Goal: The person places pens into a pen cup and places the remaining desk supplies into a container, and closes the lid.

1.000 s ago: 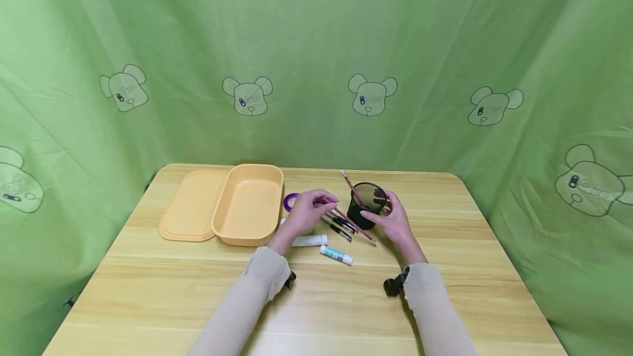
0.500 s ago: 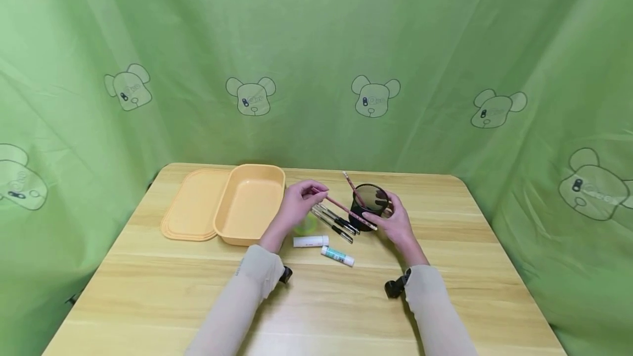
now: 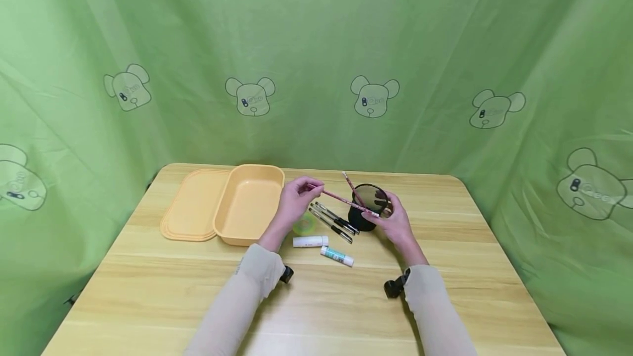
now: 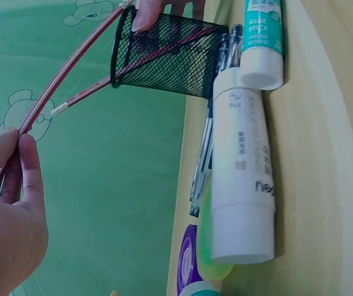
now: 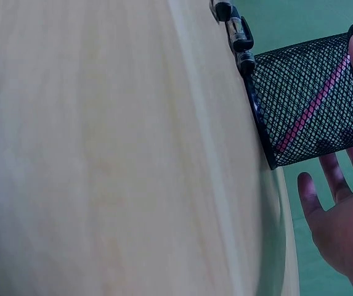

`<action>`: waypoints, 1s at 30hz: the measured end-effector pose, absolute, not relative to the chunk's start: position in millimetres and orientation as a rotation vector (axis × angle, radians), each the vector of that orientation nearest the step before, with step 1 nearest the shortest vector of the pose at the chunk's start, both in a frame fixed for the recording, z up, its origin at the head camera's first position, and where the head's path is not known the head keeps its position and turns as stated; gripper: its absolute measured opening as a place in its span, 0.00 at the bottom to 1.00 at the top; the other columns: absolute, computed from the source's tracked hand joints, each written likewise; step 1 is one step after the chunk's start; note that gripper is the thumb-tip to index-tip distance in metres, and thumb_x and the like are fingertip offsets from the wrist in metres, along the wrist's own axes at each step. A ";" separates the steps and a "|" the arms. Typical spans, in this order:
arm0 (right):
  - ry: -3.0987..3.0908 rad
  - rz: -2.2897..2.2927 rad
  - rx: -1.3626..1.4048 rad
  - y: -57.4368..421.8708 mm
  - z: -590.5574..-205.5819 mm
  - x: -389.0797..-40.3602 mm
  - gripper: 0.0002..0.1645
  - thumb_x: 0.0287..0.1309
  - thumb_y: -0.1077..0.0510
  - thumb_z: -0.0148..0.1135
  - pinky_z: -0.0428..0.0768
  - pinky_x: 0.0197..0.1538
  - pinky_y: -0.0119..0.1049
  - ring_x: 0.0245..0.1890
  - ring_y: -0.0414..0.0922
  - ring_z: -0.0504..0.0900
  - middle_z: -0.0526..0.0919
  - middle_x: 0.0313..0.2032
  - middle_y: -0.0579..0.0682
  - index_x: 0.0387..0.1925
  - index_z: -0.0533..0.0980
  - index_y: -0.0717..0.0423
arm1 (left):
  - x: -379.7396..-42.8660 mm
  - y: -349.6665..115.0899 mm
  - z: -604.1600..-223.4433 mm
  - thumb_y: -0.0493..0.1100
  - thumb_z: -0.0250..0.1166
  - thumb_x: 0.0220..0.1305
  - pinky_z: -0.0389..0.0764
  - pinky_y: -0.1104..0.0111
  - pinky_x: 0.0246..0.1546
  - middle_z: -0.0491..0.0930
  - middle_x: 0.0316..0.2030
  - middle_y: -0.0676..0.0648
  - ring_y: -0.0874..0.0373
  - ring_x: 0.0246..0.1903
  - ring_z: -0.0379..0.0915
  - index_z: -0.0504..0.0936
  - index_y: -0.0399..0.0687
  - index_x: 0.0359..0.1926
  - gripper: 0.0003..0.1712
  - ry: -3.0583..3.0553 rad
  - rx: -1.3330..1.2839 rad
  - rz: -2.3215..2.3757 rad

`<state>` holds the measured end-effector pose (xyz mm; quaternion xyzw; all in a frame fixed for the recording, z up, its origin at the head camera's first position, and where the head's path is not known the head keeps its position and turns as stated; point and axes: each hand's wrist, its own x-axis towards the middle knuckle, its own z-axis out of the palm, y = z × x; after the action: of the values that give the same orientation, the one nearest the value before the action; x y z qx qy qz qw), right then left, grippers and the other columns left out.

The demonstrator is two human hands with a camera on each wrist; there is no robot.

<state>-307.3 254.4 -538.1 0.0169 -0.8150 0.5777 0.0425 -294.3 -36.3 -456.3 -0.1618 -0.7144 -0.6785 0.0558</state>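
Note:
My left hand (image 3: 295, 199) pinches one end of a red striped pencil (image 3: 341, 199) between thumb and fingers. The pencil slants across in front of the black mesh pen cup (image 3: 362, 220), its far end right at my right thumb. My right hand (image 3: 397, 228) holds that cup, thumb near the rim and fingers round the far side; the cup stands upright on the table. A second red pencil (image 4: 81, 97) leans inside it with its eraser end sticking out. Left of the cup lie several black-gripped pens (image 3: 342, 233).
A teal and white glue stick (image 3: 337, 256) and a larger white tube (image 3: 310, 242) lie in front of the pens. Beside them are a yellow-green round item (image 4: 208, 246) and a purple tape roll (image 4: 187, 262). An open yellow box (image 3: 249, 207) and its lid (image 3: 194, 205) stand left.
My left hand has moved left and up, lifting the pencil from over the pens to a flatter slant across the cup. My right hand keeps its hold on the pen cup.

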 end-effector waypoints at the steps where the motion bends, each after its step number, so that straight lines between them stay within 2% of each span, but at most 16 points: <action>1: -2.494 1.766 0.056 254.2 -537.7 -307.3 0.55 0.35 0.47 0.80 0.65 0.65 0.56 0.61 0.61 0.68 0.67 0.64 0.55 0.66 0.62 0.45 | -294.8 -35.4 -457.6 0.36 0.65 0.62 0.83 0.68 0.38 0.82 0.37 0.39 0.52 0.35 0.80 0.81 0.34 0.43 0.11 -2.170 -0.493 -2.057; 3: -2.491 1.767 0.058 253.6 -536.9 -307.2 0.55 0.35 0.48 0.81 0.66 0.65 0.55 0.61 0.61 0.68 0.67 0.64 0.55 0.66 0.62 0.46 | -295.6 -33.7 -460.1 0.36 0.65 0.62 0.83 0.64 0.42 0.82 0.37 0.39 0.48 0.37 0.80 0.81 0.35 0.43 0.10 -2.180 -0.500 -2.047; 6: -2.477 1.781 0.058 252.7 -536.0 -307.2 0.54 0.35 0.51 0.81 0.67 0.65 0.54 0.60 0.61 0.68 0.67 0.64 0.55 0.66 0.63 0.46 | -295.1 -32.5 -462.4 0.35 0.65 0.62 0.83 0.65 0.41 0.82 0.38 0.39 0.47 0.38 0.79 0.82 0.36 0.43 0.10 -2.206 -0.502 -2.017; 13: -2.427 1.858 0.085 252.5 -536.8 -307.9 0.54 0.38 0.57 0.80 0.71 0.63 0.50 0.62 0.60 0.68 0.66 0.64 0.55 0.67 0.61 0.49 | -314.0 -35.2 -494.3 0.41 0.68 0.59 0.82 0.71 0.40 0.84 0.38 0.50 0.59 0.36 0.80 0.84 0.48 0.41 0.09 -2.326 -0.546 -1.875; 18: -2.418 1.848 0.083 252.8 -536.8 -307.6 0.54 0.37 0.57 0.80 0.73 0.61 0.47 0.61 0.58 0.70 0.67 0.63 0.56 0.67 0.61 0.49 | -313.9 -37.7 -495.7 0.42 0.67 0.60 0.81 0.75 0.38 0.85 0.39 0.53 0.65 0.35 0.80 0.85 0.48 0.44 0.10 -2.533 -0.704 -1.582; 24: -2.435 1.814 0.067 254.3 -538.1 -307.1 0.54 0.37 0.58 0.80 0.69 0.63 0.51 0.60 0.57 0.69 0.68 0.62 0.57 0.66 0.62 0.49 | -310.9 -38.3 -496.8 0.42 0.65 0.63 0.79 0.75 0.40 0.85 0.38 0.54 0.67 0.37 0.79 0.86 0.51 0.45 0.10 -2.717 -0.939 -1.273; 30: -2.433 1.819 0.072 254.7 -539.8 -307.1 0.54 0.36 0.59 0.80 0.69 0.63 0.51 0.61 0.58 0.69 0.68 0.63 0.59 0.67 0.61 0.50 | -309.2 -38.9 -499.7 0.42 0.64 0.63 0.79 0.74 0.39 0.86 0.36 0.54 0.67 0.34 0.78 0.86 0.51 0.42 0.08 -2.755 -0.983 -1.212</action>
<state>-307.1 254.7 -539.8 0.0237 -0.7996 0.5978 0.0516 -309.2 -38.9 -499.7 -0.3106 -0.8700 -0.3828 -0.0123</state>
